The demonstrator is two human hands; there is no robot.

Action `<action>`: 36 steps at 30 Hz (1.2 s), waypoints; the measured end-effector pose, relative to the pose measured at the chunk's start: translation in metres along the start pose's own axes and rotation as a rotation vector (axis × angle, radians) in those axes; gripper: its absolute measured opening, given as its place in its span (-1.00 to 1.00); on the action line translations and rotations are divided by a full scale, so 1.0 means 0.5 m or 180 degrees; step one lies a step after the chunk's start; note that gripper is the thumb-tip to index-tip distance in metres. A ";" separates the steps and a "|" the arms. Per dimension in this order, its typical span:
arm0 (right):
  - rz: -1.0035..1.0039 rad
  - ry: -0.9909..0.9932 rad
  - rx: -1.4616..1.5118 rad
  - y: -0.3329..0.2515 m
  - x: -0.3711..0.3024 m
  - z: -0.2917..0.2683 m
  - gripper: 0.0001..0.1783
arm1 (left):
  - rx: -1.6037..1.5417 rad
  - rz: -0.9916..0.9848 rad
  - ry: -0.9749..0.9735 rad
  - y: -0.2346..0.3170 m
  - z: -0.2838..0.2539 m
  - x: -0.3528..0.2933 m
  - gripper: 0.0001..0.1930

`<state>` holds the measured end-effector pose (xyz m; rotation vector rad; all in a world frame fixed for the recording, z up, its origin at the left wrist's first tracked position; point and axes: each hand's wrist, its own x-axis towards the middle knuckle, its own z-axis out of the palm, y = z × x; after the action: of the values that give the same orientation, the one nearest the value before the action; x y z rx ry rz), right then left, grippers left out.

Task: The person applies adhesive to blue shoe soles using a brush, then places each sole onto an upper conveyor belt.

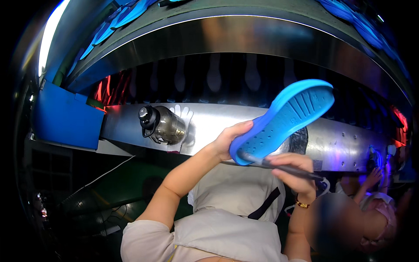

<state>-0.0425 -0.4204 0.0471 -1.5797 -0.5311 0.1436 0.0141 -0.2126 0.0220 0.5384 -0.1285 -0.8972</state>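
Note:
A bright blue shoe sole (290,115) is held up tilted in front of me, its inner face with grooves and small holes showing. My left hand (231,137) grips it at the heel end, with the thumb on the rim and the other fingers mostly hidden. In my right hand (297,170) is a slim dark-handled brush (290,167). Its pale tip reaches the rim at the sole's heel, blurred; whether it touches I cannot tell.
On the metal ledge (209,118) stand a dark see-through bottle (168,125) and, behind it, a white glove (185,112). More soles lie on the curved upper belt (279,8). A blue box (67,115) is at left. A co-worker's hand (373,177) shows at right.

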 end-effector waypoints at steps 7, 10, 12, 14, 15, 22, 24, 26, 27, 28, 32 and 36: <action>-0.0203 -0.0779 -0.0043 -0.041 -0.003 -0.035 -0.79 | 0.0333 -0.1168 0.0650 0.020 -0.007 -0.005 -0.44; -0.0031 -0.1003 -0.0252 -0.034 0.014 -0.045 -0.80 | 0.0922 -0.1388 0.0513 0.041 0.016 -0.003 -0.42; 0.0137 -0.1420 -0.0635 -0.057 0.016 -0.055 -0.81 | 0.1838 -0.1436 0.0273 0.038 0.011 -0.008 -0.42; 0.0173 -0.1609 -0.0832 -0.067 0.024 -0.066 -0.81 | 0.1804 -0.1426 0.0371 0.053 0.025 -0.016 -0.44; 0.0097 -0.1467 -0.0734 -0.066 0.024 -0.071 -0.81 | 0.1777 -0.1403 0.0474 0.060 0.029 -0.019 -0.45; 0.0178 -0.1393 -0.0855 -0.048 0.011 -0.072 -0.78 | 0.1611 -0.1289 0.0706 0.080 0.011 -0.040 -0.40; 0.0093 -0.1068 -0.0664 -0.042 0.009 -0.084 -0.78 | 0.1231 -0.1176 0.0923 0.085 0.007 -0.050 -0.37; 0.0077 -0.0277 -0.0634 -0.039 0.020 -0.084 -0.77 | 0.1175 -0.1151 0.0930 0.092 0.010 -0.051 -0.37; 0.0173 -0.0324 -0.0526 -0.017 0.018 -0.088 -0.78 | 0.1108 -0.1124 0.0947 0.096 0.011 -0.053 -0.37; 0.0185 -0.0413 -0.0466 -0.010 0.017 -0.083 -0.78 | 0.1006 -0.1154 0.1150 0.107 0.015 -0.059 -0.38; 0.0067 -0.0603 -0.0616 -0.045 -0.006 -0.076 -0.80 | 0.1503 -0.0821 0.1307 0.122 0.009 -0.086 -0.35; -0.0458 0.0168 -0.0405 -0.056 0.005 -0.046 -0.79 | 0.0324 0.0421 0.0664 0.054 -0.073 -0.022 -0.26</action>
<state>-0.0378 -0.4403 0.0769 -1.6578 -0.6204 -0.0416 0.0383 -0.1760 0.0052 0.7068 -0.0199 -0.7040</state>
